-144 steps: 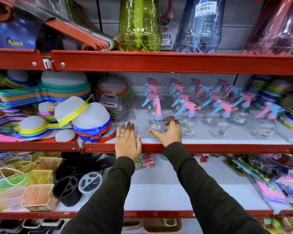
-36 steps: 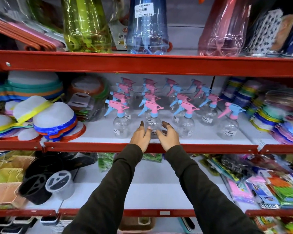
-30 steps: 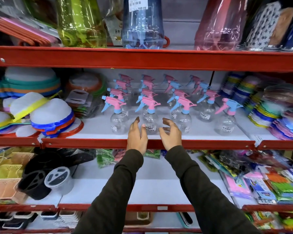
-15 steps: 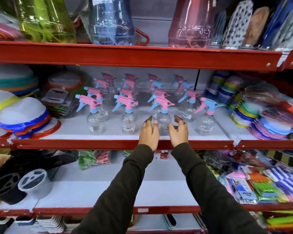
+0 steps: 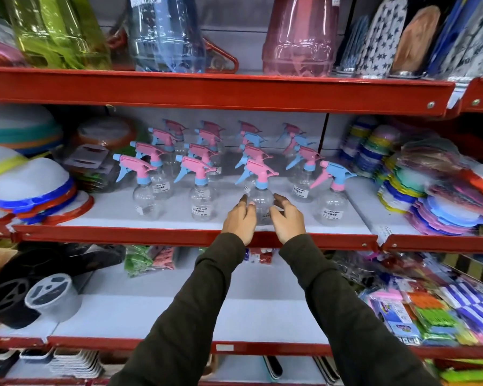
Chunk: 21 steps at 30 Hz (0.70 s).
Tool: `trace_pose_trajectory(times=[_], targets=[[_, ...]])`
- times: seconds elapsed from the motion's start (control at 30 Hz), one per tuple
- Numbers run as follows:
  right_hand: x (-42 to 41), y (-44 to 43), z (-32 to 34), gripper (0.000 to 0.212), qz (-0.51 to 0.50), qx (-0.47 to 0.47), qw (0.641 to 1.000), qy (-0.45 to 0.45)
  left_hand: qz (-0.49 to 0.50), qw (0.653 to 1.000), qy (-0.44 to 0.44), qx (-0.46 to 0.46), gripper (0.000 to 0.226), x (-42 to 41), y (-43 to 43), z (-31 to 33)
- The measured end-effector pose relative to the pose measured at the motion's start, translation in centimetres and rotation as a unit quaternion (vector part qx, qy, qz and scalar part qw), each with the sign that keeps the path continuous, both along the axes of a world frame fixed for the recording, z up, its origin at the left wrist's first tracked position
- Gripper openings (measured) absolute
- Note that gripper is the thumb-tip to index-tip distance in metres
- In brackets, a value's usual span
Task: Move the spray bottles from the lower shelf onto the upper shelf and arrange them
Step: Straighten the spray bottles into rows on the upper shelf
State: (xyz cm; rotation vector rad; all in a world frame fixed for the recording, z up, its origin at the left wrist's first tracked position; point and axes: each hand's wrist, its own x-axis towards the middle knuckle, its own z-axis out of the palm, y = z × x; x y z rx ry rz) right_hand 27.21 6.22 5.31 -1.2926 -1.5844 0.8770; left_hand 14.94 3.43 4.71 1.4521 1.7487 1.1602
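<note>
Several clear spray bottles with pink and blue trigger heads stand in four rows on the middle shelf [image 5: 162, 222], which has a white deck and a red front lip. My left hand [image 5: 239, 220] and my right hand [image 5: 287, 220] cup the front spray bottle [image 5: 261, 203] of the third row from either side. Fingertips of both hands touch its round body. The bottle stands upright on the shelf. Front bottles stand to its left [image 5: 202, 203] and right [image 5: 331, 206]. The lower shelf [image 5: 179, 310] below my arms shows bare white deck.
Tall green, blue and pink jugs [image 5: 168, 34] stand on the top shelf. Stacked lids and strainers [image 5: 31, 190] fill the left of the middle shelf. Coloured plastic stacks [image 5: 435, 196] fill its right. Black and grey holders [image 5: 48, 296] and packets [image 5: 430, 310] sit on the lower shelf.
Both hands have shifted right from the front bottle of the second row to the front bottle of the third row. My view has swung right as well.
</note>
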Motion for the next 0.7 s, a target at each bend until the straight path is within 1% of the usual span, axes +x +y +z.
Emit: trace_pose_trajectory(times=[0.2,0.5,0.7], targets=[[0.1,-0.4,0.3,0.046,0.019,-0.009,1.0,-0.01,0.02,1.0,0.009,0.003,0.05,0.3,-0.5,0.0],[0.0,-0.6,0.4,0.05,0.036,-0.01,0.999,-0.019,0.01,1.0,0.007,-0.003,0.054,0.3,-0.5,0.2],[1.0,-1.0,-0.3,0.044,0.022,0.006,1.0,0.011,0.02,1.0,0.007,0.02,0.059,0.6,-0.8,-0.5]])
